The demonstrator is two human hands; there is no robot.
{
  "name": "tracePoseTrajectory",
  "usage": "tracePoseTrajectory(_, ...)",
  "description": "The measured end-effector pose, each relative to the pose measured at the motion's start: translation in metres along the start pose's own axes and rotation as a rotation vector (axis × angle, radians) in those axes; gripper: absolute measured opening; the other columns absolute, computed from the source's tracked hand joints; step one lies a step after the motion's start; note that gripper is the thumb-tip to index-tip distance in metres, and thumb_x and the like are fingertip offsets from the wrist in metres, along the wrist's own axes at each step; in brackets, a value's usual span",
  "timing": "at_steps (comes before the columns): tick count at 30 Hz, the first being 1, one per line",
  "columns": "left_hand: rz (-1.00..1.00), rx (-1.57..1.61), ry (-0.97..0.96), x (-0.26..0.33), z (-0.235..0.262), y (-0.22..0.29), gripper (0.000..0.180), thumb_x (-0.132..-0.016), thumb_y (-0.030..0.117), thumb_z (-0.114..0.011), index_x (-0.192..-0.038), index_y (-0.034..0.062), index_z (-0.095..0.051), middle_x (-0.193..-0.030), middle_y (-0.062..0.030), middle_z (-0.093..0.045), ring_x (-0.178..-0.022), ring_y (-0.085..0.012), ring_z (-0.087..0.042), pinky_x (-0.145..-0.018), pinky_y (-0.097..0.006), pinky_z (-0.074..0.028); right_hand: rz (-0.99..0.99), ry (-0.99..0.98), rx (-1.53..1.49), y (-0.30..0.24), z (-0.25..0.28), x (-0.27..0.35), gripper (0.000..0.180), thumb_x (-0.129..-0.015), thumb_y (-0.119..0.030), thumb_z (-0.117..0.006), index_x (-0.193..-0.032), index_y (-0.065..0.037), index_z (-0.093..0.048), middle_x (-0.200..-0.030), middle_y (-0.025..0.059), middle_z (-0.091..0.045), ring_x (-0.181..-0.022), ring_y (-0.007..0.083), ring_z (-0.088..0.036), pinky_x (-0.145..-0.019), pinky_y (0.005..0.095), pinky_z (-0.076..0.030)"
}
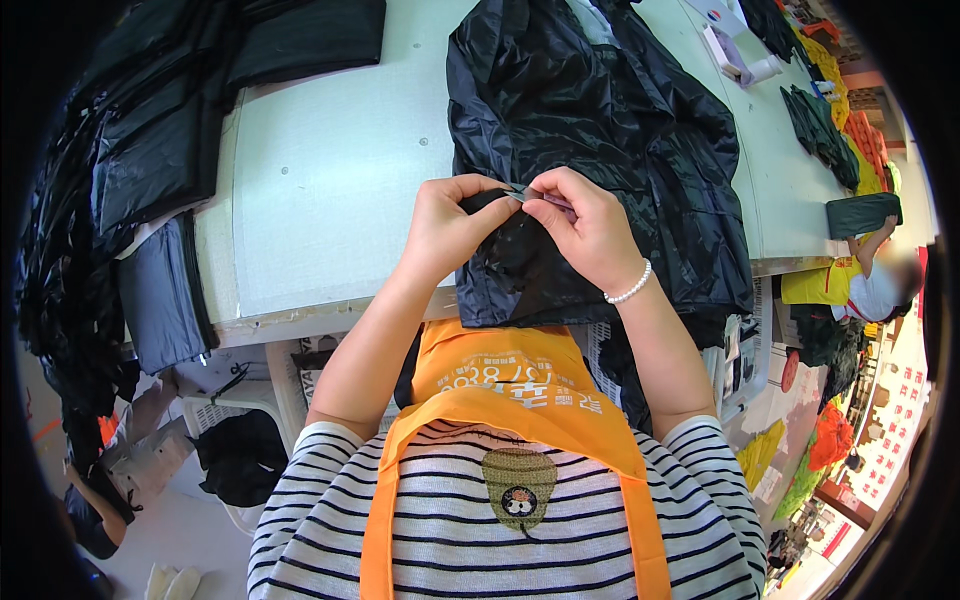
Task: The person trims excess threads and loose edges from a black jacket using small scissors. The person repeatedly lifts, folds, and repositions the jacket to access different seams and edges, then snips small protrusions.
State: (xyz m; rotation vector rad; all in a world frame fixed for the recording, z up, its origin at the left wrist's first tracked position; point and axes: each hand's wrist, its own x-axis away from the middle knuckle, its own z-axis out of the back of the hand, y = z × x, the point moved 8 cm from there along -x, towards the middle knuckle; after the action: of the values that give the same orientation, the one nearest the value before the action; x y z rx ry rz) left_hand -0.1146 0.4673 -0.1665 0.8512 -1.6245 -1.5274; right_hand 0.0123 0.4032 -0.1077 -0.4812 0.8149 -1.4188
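Note:
A shiny black garment [600, 120], with the look of a rain jacket, lies spread over the white table in front of me and drapes to its near edge. Above its left part my two hands meet, fingertips nearly touching. My left hand [445, 222] is closed, thumb and forefinger pinching a bit of the black fabric. In my right hand [588, 222], which wears a white bead bracelet [630, 284], thumb and forefinger close on a small grey blade-like tool [533, 195]. Fingers cover most of that tool, so its exact kind is hidden.
Folded black garments [160, 160] are stacked at the left of the white table [330, 200], some hanging over its edge. A white basket [235, 405] with black cloth stands below. Far right, a small box [727, 52] rests on the table, and another person [875, 275] works beyond.

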Motion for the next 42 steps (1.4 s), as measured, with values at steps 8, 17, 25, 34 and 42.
tracePoseTrajectory(8,0.042,-0.020,-0.027,-0.001,-0.002,0.000,0.015,-0.077,0.009,-0.070,-0.086,-0.0031,-0.070,-0.076,-0.0024,-0.067,-0.070,-0.0058,-0.057,-0.065,-0.019,-0.047,0.034,0.050,0.026,0.000,0.002,-0.002,0.019,-0.085,-0.021,-0.068,-0.087,-0.005,-0.058,-0.074,0.0071,-0.061,-0.060,0.0177,-0.060,-0.055,0.0262,-0.046)
tracePoseTrajectory(17,-0.003,0.711,-0.154,-0.006,0.010,-0.011,0.012,-0.084,0.006,-0.066,-0.095,0.0011,-0.066,-0.087,-0.0040,-0.067,-0.079,-0.0113,-0.061,-0.075,-0.025,-0.049,-0.322,-0.388,-0.794,0.051,-0.024,0.016,0.071,-0.065,-0.015,-0.086,-0.126,-0.004,-0.052,-0.107,-0.0014,-0.055,-0.072,0.0015,-0.040,-0.060,0.0155,-0.032)
tracePoseTrajectory(25,0.079,0.845,0.226,0.013,-0.011,0.006,0.036,-0.083,0.012,-0.069,-0.112,0.0029,-0.051,-0.098,-0.0080,-0.062,-0.088,-0.0157,-0.061,-0.078,-0.028,-0.049,-0.017,0.438,0.001,0.042,0.003,-0.013,0.020,-0.069,-0.003,-0.072,-0.073,-0.003,-0.053,-0.065,0.0094,-0.053,-0.055,0.0225,-0.051,-0.052,0.0284,-0.040)
tracePoseTrajectory(34,-0.275,-0.506,0.706,-0.010,0.076,0.002,0.038,-0.065,-0.011,-0.061,-0.098,0.0049,-0.052,-0.071,-0.0086,-0.050,-0.063,-0.0227,-0.049,-0.061,-0.033,-0.044,-0.121,0.209,-0.387,-0.006,-0.050,0.009,0.021,-0.077,-0.008,-0.071,-0.071,-0.001,-0.052,-0.057,0.0033,-0.049,-0.052,0.0074,-0.041,-0.048,0.0259,-0.037)
tracePoseTrajectory(42,-0.288,-0.382,0.409,0.031,0.030,0.014,0.021,-0.067,-0.007,-0.064,-0.079,0.0029,-0.051,-0.071,-0.0077,-0.055,-0.065,-0.0169,-0.053,-0.059,-0.025,-0.045,-0.035,0.544,-0.081,0.002,0.016,0.020,0.028,-0.076,-0.007,-0.075,-0.070,-0.005,-0.048,-0.052,0.0022,-0.043,-0.044,0.0082,-0.038,-0.043,0.0234,-0.033)
